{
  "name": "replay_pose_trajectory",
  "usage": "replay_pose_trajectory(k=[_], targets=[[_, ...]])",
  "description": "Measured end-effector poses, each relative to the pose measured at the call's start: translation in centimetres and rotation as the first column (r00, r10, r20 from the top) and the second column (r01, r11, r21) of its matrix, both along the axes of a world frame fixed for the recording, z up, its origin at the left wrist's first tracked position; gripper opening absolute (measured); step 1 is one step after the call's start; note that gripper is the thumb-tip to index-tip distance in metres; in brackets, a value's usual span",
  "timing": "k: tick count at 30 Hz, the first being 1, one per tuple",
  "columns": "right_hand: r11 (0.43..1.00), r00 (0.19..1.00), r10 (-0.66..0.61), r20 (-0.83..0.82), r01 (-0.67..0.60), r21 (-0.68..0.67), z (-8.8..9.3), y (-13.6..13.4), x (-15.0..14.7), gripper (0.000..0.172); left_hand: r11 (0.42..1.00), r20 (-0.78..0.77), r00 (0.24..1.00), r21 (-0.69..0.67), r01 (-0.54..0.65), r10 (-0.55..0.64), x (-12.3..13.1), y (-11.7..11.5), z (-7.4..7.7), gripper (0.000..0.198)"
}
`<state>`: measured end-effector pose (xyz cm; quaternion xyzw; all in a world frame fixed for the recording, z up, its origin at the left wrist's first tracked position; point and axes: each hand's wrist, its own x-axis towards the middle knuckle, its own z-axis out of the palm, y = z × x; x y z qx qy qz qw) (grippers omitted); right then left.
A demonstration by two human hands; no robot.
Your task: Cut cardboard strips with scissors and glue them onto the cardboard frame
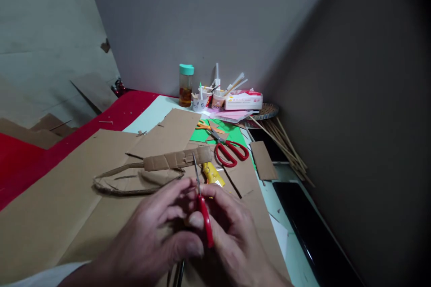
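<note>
Small red-handled scissors [206,220] are in my right hand [232,228], blades pointing away from me and looking closed. Close against them on the left is my left hand [158,228], its fingers curled near the blades; what they hold, if anything, is hidden. Just beyond both hands lies a cardboard piece [161,160], a flat strip joined to a looped, pointed part. A yellow tube [213,175] rests right of it, partly behind my fingers. Larger red-handled scissors [232,152] lie open farther back.
Cardboard sheets [60,179] cover much of the table. At the back stand a bottle [186,85], cups [218,98] with sticks and a tissue pack [244,100]. Orange scissors [210,128] lie on green paper. Wooden sticks [286,143] and a black slab [313,233] are on the right.
</note>
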<state>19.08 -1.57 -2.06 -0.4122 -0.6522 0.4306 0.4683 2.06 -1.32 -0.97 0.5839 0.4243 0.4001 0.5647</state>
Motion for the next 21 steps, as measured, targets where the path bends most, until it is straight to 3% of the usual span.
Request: replay_pose_trajectory(k=[3, 7, 12, 21], targets=[[0.998, 0.999, -0.036, -0.008, 0.036, 0.058, -0.2, -0.2, -0.7, 0.013, 0.977, 0.153, 0.981, -0.156, 0.143, -0.119, 0.8, -0.3, 0.0, 0.075], [0.993, 0.994, -0.076, -0.081, 0.082, 0.084, -0.6, 0.0, -1.7, 0.019, 0.970, 0.145, 0.988, -0.229, 0.085, -0.052, 0.8, -0.6, 0.0, 0.075], [0.998, 0.990, -0.056, -0.129, 0.052, -0.031, -1.4, 0.2, -2.4, 0.027, 0.976, 0.128, 0.990, -0.201, 0.085, -0.060, 0.3, -0.5, -0.9, 0.072], [0.998, 0.994, -0.066, -0.092, 0.065, -0.020, -2.5, 0.2, -2.6, 0.032, 0.987, 0.054, 0.998, -0.153, 0.050, -0.042, 0.3, -0.6, -1.4, 0.069]])
